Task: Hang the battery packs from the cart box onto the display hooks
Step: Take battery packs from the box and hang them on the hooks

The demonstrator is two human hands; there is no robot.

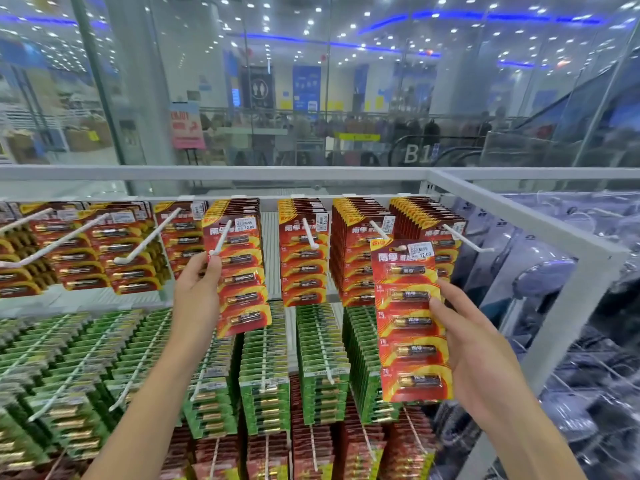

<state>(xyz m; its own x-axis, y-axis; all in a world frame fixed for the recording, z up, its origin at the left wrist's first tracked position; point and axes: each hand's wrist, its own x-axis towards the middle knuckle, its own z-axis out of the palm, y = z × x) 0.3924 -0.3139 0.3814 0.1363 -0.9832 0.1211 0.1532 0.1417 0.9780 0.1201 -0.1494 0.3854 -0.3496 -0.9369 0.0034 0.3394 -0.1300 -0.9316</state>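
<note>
A red pack (pixel 412 320) was gripped by the right hand (pixel 485 348); a hook (pixel 220 237) tip was pinched by left fingers (pixel 207 268) beside hung packs (pixel 242 268).

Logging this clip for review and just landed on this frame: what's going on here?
A person is stocking a battery display. The left hand pinches the tip of a white display hook that carries red-and-yellow battery packs. The right hand holds another red-and-yellow battery pack with a price sticker in front of the rack, not yet on any hook. Rows of green battery packs hang below.
</note>
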